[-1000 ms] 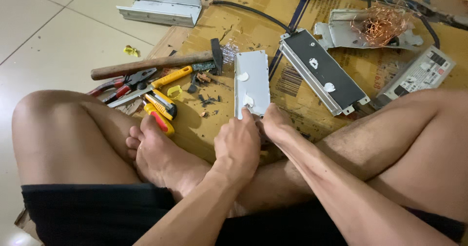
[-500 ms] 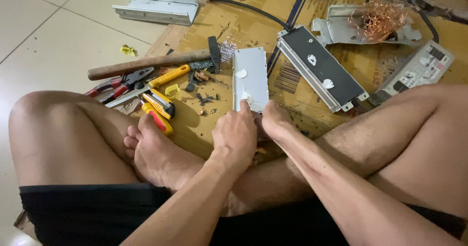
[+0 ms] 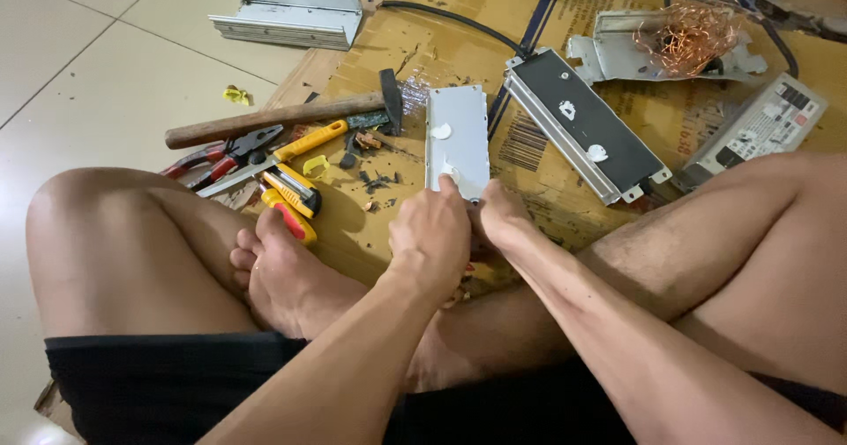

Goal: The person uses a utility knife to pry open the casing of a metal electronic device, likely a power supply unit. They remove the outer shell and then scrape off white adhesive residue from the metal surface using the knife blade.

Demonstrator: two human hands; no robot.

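Note:
I sit cross-legged on a sheet of cardboard (image 3: 423, 48). A flat grey metal casing (image 3: 457, 132) with two white blobs lies in front of my shins. My left hand (image 3: 430, 235) is closed over its near end, fingertips on the plate's lower left corner. Pressed against that hand, my right hand (image 3: 501, 217) grips the same near end from the right. What the fingers pinch underneath is hidden.
Left of the casing lie a wooden-handled hammer (image 3: 282, 117), red pliers (image 3: 216, 156), a yellow screwdriver (image 3: 309, 141) and a yellow utility knife (image 3: 291, 191). To the right are a long black-faced metal housing (image 3: 582, 127), a copper wire tangle (image 3: 688, 35) and a grey power unit (image 3: 763, 127). An aluminium channel (image 3: 287, 13) rests on the tiles.
Both hands stay at the near end of the grey casing with only small finger shifts. The view has drifted slightly.

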